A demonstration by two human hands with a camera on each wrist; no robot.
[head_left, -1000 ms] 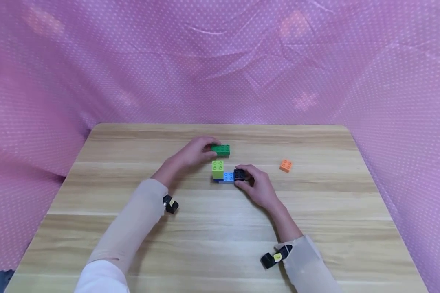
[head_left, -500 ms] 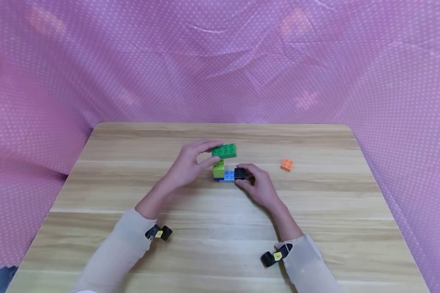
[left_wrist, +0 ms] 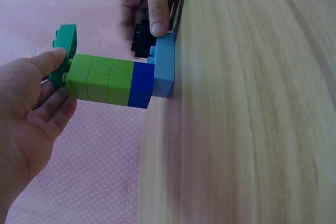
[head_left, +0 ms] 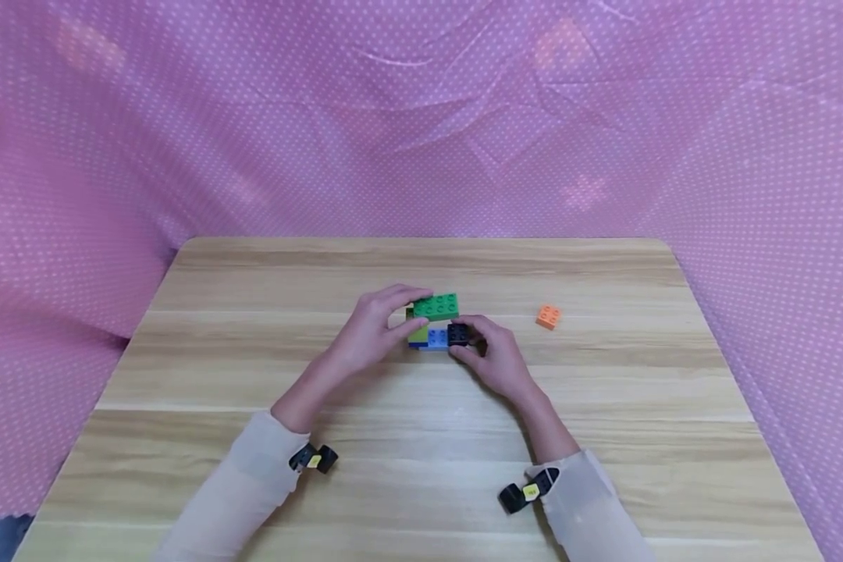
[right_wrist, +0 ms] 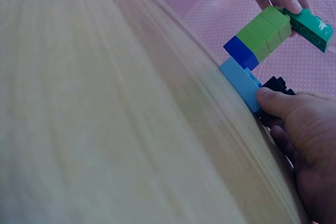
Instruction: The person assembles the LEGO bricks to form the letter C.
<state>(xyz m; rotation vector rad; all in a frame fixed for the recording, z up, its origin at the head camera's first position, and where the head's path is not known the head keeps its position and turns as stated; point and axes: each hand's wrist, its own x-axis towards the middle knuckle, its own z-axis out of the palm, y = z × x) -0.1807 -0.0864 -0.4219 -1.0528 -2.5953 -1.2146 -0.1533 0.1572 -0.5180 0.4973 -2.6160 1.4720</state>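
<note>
My left hand [head_left: 371,328] pinches a green eight-stud building brick [head_left: 437,307] between thumb and fingers. That brick is right at the studded top of a stack of lime green bricks [left_wrist: 101,78], jutting out to the right over the lower part. Beneath the lime stack is a dark blue brick [left_wrist: 141,84], which stands on one end of a light blue brick [left_wrist: 165,65] on the table. A black brick [head_left: 457,334] sits on the light blue brick's other end. My right hand [head_left: 495,357] grips this black end, its thumb against the side.
An orange four-stud brick [head_left: 548,316] lies to the right of the build on the wooden table [head_left: 421,484]. Pink dotted cloth [head_left: 421,117] hangs behind the table and along both sides. Each wrist wears a small black camera.
My left hand has lifted the green brick off the table behind the build and brought it forward and slightly right over the lime stack. The right hand holds its place.
</note>
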